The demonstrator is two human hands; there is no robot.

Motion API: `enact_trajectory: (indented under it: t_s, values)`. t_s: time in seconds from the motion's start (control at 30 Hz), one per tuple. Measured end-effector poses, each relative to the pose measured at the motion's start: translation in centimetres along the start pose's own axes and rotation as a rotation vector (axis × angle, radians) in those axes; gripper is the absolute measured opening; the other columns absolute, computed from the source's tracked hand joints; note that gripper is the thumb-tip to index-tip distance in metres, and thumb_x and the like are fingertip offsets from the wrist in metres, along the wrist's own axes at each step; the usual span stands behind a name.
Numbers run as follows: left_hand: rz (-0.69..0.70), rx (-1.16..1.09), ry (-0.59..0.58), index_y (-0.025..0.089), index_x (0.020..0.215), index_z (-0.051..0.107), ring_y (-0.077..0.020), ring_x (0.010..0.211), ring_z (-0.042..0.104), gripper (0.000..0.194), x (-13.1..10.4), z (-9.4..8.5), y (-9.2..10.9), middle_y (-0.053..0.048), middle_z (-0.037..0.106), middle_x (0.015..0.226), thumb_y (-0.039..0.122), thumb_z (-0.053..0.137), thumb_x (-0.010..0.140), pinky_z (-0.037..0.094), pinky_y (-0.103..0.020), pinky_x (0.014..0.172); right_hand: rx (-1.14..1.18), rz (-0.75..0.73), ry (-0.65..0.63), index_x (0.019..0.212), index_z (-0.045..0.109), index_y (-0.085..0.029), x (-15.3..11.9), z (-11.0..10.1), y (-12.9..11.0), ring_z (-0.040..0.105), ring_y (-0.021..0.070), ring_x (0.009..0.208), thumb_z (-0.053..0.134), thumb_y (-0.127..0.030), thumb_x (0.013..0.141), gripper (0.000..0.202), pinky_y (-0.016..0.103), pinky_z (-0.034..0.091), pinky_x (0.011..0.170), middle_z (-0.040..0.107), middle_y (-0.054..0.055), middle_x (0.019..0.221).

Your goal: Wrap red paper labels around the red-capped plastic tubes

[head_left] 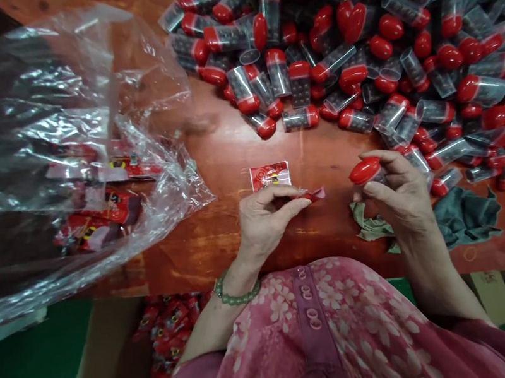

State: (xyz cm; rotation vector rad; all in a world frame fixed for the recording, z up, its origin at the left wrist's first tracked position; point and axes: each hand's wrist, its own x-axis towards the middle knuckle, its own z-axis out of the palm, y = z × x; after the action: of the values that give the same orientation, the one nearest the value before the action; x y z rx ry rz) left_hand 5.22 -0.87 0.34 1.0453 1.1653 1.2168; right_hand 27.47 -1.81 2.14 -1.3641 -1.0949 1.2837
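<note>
Between the thumb and fingers of my left hand (269, 215) is a small red printed packet (315, 195), seen nearly edge-on. My right hand (399, 191) grips a red-capped tube (365, 170); its rounded cap points left and my fingers cover most of its see-through body. The two hands are apart, low over the table. Just beyond my left hand, a red printed card or packet (270, 175) lies on the wood, its near edge hidden by the hand. A light green cloth (370, 221) lies under my right hand.
Many red-capped see-through tubes (279, 73) are heaped across the back and right of the wooden table (230, 231). A large plastic bag (142, 98) with red packets covers the left. A dark green cloth (467, 215) lies right; a box of red packets (174, 329) stands below the edge.
</note>
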Motion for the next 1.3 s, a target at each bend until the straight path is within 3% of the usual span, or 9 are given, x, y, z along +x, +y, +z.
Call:
enact_trajectory:
  t_s: [0.1, 0.2, 0.4, 0.7, 0.93, 1.13, 1.3]
  values:
    - [0.129, 0.100, -0.056, 0.020, 0.076, 0.078, -0.0105, 0.067, 0.072, 0.013, -0.1, -0.3, 0.5, 0.000, 0.078, 0.074, 0.014, 0.086, 0.067, 0.058, -0.020, 0.069, -0.210, -0.129, -0.065, 0.115, 0.071, -0.028, 0.0, 0.0, -1.3, 0.068, 0.0146, 0.070, 0.081, -0.036, 0.079, 0.038, 0.030, 0.059, 0.068, 0.074, 0.001, 0.093]
    - [0.241, 0.167, -0.101, 0.019, 0.077, 0.078, -0.0116, 0.067, 0.072, 0.010, -0.1, -0.6, 0.6, -0.002, 0.078, 0.075, 0.015, 0.085, 0.071, 0.059, -0.022, 0.070, -0.373, -0.292, -0.231, 0.115, 0.074, -0.028, 0.6, 0.7, -2.7, 0.070, 0.0167, 0.081, 0.079, -0.032, 0.082, 0.033, 0.030, 0.058, 0.074, 0.075, 0.003, 0.097]
    - [0.339, 0.224, -0.125, 0.016, 0.076, 0.075, -0.0105, 0.065, 0.070, 0.009, 0.1, -1.1, 0.6, -0.001, 0.077, 0.073, 0.015, 0.084, 0.073, 0.058, -0.021, 0.068, -0.502, -0.469, -0.489, 0.123, 0.071, -0.025, 1.9, 1.7, -4.0, 0.070, 0.0168, 0.086, 0.073, -0.024, 0.088, 0.034, 0.028, 0.057, 0.077, 0.076, 0.004, 0.096]
    - [0.323, 0.333, -0.218, 0.016, 0.075, 0.073, -0.0101, 0.062, 0.068, 0.011, 0.1, -1.6, 0.0, -0.001, 0.076, 0.071, 0.022, 0.081, 0.079, 0.056, -0.020, 0.063, -0.707, -0.334, -0.817, 0.128, 0.068, -0.024, 2.8, 1.1, -5.4, 0.072, 0.0174, 0.093, 0.059, -0.023, 0.097, 0.032, 0.028, 0.056, 0.081, 0.076, 0.007, 0.108]
    - [0.210, 0.317, -0.234, 0.017, 0.076, 0.074, -0.0111, 0.062, 0.068, 0.014, -0.1, -2.2, -0.2, -0.002, 0.076, 0.072, 0.029, 0.081, 0.079, 0.055, -0.022, 0.064, -0.709, -0.165, -0.935, 0.123, 0.070, -0.025, 4.1, 0.6, -6.0, 0.070, 0.0169, 0.084, 0.061, -0.026, 0.095, 0.030, 0.027, 0.051, 0.075, 0.075, 0.005, 0.101]
    - [0.163, 0.305, -0.341, 0.018, 0.077, 0.076, -0.0126, 0.065, 0.070, 0.011, 0.0, -2.5, -0.1, -0.004, 0.078, 0.076, 0.028, 0.080, 0.080, 0.056, -0.023, 0.066, -0.768, -0.127, -1.201, 0.108, 0.074, -0.022, 5.3, 1.8, -6.1, 0.064, 0.0151, 0.079, 0.061, -0.021, 0.092, 0.020, 0.027, 0.044, 0.070, 0.071, 0.003, 0.092]
    - [0.130, 0.286, -0.441, 0.019, 0.079, 0.078, -0.0127, 0.065, 0.070, 0.007, 0.0, -2.6, -0.2, -0.004, 0.078, 0.076, 0.026, 0.079, 0.080, 0.055, -0.022, 0.065, -0.887, -0.114, -1.293, 0.107, 0.072, -0.021, 6.2, 3.0, -6.1, 0.064, 0.0169, 0.082, 0.067, -0.019, 0.087, 0.020, 0.028, 0.042, 0.071, 0.072, 0.003, 0.095]
